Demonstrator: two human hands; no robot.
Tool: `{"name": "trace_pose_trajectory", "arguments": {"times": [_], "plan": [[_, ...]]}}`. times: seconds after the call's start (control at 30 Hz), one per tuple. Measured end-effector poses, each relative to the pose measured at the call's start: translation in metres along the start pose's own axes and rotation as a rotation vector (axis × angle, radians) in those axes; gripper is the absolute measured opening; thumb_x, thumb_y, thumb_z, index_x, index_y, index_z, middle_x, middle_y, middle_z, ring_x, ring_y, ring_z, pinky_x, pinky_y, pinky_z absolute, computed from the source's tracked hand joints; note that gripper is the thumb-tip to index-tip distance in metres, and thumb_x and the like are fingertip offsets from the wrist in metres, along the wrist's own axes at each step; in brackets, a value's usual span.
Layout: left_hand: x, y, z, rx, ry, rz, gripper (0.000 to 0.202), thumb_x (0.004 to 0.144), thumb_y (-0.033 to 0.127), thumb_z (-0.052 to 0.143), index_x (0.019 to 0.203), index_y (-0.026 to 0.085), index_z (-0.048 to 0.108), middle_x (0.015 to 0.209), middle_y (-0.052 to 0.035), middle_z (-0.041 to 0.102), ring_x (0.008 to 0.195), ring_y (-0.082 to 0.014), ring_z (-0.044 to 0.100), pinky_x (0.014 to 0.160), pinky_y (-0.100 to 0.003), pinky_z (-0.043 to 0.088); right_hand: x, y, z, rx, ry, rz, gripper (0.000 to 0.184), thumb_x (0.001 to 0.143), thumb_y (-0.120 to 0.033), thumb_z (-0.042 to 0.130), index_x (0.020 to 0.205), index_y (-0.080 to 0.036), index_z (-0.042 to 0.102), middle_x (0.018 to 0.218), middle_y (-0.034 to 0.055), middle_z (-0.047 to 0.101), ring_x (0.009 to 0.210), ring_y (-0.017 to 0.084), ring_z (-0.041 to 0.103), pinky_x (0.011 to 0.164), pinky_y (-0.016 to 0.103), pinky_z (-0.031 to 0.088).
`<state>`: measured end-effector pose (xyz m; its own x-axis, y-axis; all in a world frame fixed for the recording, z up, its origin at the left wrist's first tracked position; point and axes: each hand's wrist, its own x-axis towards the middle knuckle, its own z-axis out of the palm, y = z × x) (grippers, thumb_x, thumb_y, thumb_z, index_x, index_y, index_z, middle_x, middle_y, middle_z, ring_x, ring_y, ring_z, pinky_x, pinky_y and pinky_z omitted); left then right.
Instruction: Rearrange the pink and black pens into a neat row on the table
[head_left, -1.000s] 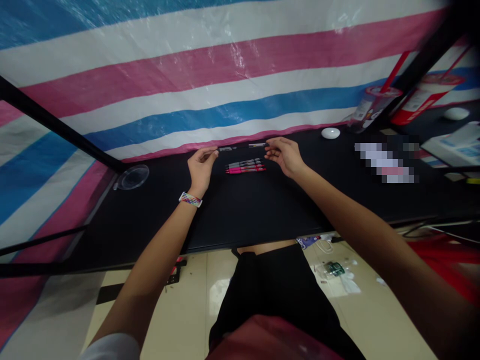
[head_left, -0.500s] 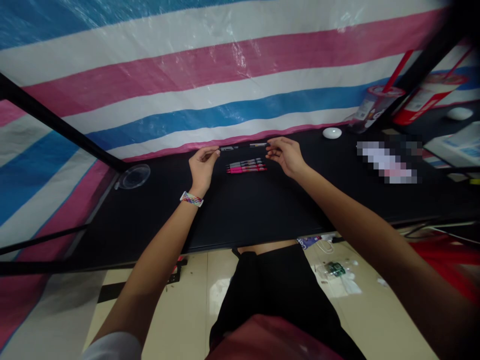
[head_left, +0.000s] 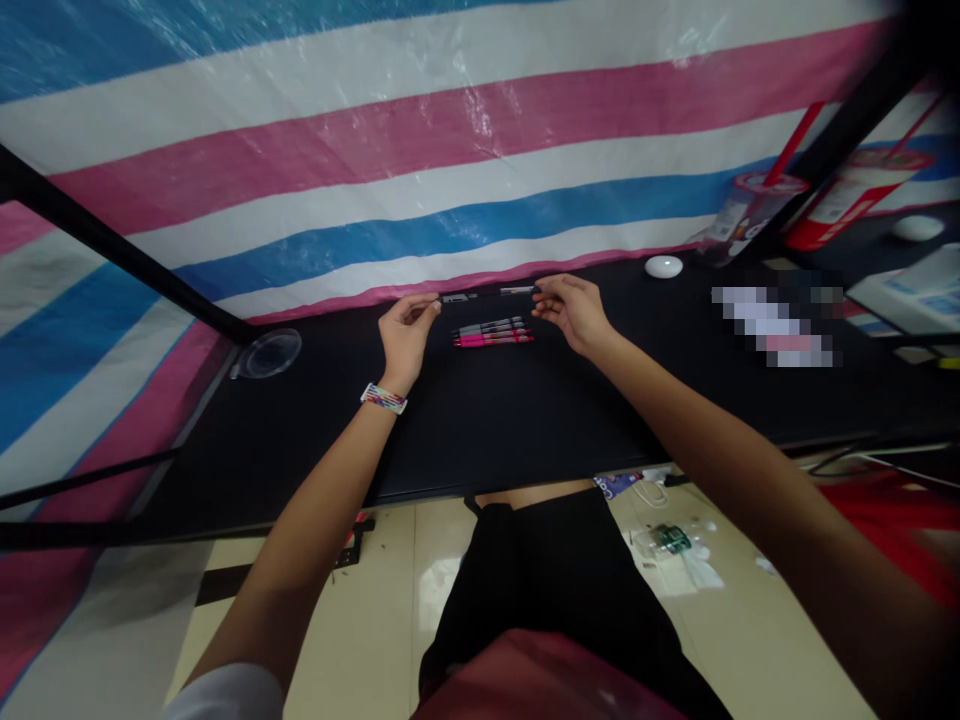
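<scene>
The fingers (head_left: 431, 303) of the left hand (head_left: 405, 335) were pinched nearly closed on one end of a dark pen (head_left: 487, 293). The fingers (head_left: 544, 293) of the right hand (head_left: 574, 310) were pinched the same way on the other end. Watching from my remote station, I saw the pen held level between the two hands, at the far edge of the black surface (head_left: 487, 420), just under the striped tarp (head_left: 450, 130). I could not tell whether it was one piece or a barrel and cap pressed together.

Just nearer than the held pen, and apart from it, a row of pens (head_left: 493, 332) lay side by side between the hands, grey ones at the back and pink ones in front. By my reading, those were already set down in order, and only the dark pen remained in hand.

A beaded bracelet (head_left: 384, 398) circled the left wrist. A clear round lid (head_left: 270, 352) lay well off to the left. To the right, a small white dome (head_left: 664, 266) sat near the tarp, and beyond it stood two drink cups (head_left: 750, 215).
</scene>
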<state>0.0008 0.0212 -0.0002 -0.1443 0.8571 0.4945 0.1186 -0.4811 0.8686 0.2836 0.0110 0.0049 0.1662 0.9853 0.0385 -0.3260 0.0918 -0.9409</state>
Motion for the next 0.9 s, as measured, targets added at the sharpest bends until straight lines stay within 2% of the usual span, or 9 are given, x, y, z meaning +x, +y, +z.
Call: {"name": "trace_pose_trajectory", "arguments": {"times": [0.13, 0.27, 0.37, 0.57, 0.7, 0.77, 0.9], "plan": [[-0.001, -0.004, 0.002, 0.009, -0.033, -0.021, 0.011, 0.087, 0.024, 0.086, 0.097, 0.024, 0.084, 0.097, -0.0045, 0.085, 0.091, -0.0192, 0.079, 0.093, -0.038, 0.066, -0.001, 0.001, 0.001, -0.016, -0.079, 0.017, 0.006, 0.084, -0.022, 0.082, 0.086, -0.020, 0.076, 0.079, 0.0053, 0.074, 0.072, 0.017, 0.070, 0.084, 0.038, 0.067], [-0.003, -0.004, 0.003, 0.014, -0.122, -0.055, 0.010, 0.088, 0.025, 0.084, 0.098, 0.023, 0.084, 0.093, -0.0049, 0.084, 0.088, -0.0192, 0.079, 0.093, -0.037, 0.065, -0.005, 0.004, 0.002, -0.043, -0.189, 0.029, 0.016, 0.081, -0.027, 0.091, 0.089, -0.020, 0.079, 0.085, 0.0073, 0.078, 0.078, 0.020, 0.076, 0.091, 0.043, 0.068], [-0.002, -0.003, 0.003, 0.056, -0.157, -0.055, 0.007, 0.094, 0.026, 0.079, 0.096, 0.021, 0.083, 0.087, -0.0047, 0.082, 0.083, -0.0175, 0.077, 0.087, -0.034, 0.065, -0.008, 0.004, 0.004, -0.051, -0.196, 0.017, 0.019, 0.080, -0.029, 0.093, 0.090, -0.019, 0.080, 0.085, 0.0072, 0.078, 0.080, 0.021, 0.077, 0.092, 0.043, 0.068], [-0.003, -0.001, 0.004, 0.074, -0.194, -0.064, 0.015, 0.101, 0.030, 0.072, 0.089, 0.021, 0.076, 0.077, -0.0028, 0.076, 0.072, -0.0148, 0.072, 0.076, -0.030, 0.061, -0.010, 0.002, 0.006, -0.084, -0.192, 0.014, 0.019, 0.081, -0.029, 0.091, 0.094, -0.020, 0.081, 0.086, 0.0064, 0.078, 0.083, 0.022, 0.078, 0.095, 0.043, 0.068], [-0.005, 0.001, 0.006, 0.050, -0.240, -0.059, 0.008, 0.092, 0.029, 0.082, 0.096, 0.023, 0.078, 0.082, -0.0028, 0.078, 0.075, -0.0155, 0.072, 0.078, -0.031, 0.061, -0.011, 0.001, 0.007, -0.066, -0.198, 0.008, 0.017, 0.081, -0.027, 0.090, 0.093, -0.020, 0.081, 0.088, 0.0064, 0.078, 0.082, 0.021, 0.078, 0.094, 0.042, 0.068], [-0.005, 0.003, 0.006, 0.058, -0.256, -0.037, 0.011, 0.091, 0.033, 0.083, 0.091, 0.023, 0.079, 0.080, -0.0028, 0.077, 0.073, -0.0157, 0.071, 0.076, -0.031, 0.060, -0.012, 0.001, 0.009, -0.062, -0.201, 0.002, 0.016, 0.082, -0.028, 0.091, 0.091, -0.020, 0.080, 0.088, 0.0066, 0.079, 0.081, 0.020, 0.078, 0.093, 0.042, 0.069], [-0.006, 0.007, 0.005, 0.138, -0.246, -0.001, 0.043, 0.103, 0.051, 0.071, 0.070, 0.023, 0.071, 0.062, -0.0020, 0.066, 0.060, -0.0149, 0.063, 0.065, -0.031, 0.054, -0.015, 0.000, 0.011, -0.095, -0.208, 0.013, 0.019, 0.082, -0.029, 0.092, 0.093, -0.020, 0.080, 0.091, 0.0076, 0.079, 0.082, 0.021, 0.079, 0.092, 0.042, 0.069]]}}
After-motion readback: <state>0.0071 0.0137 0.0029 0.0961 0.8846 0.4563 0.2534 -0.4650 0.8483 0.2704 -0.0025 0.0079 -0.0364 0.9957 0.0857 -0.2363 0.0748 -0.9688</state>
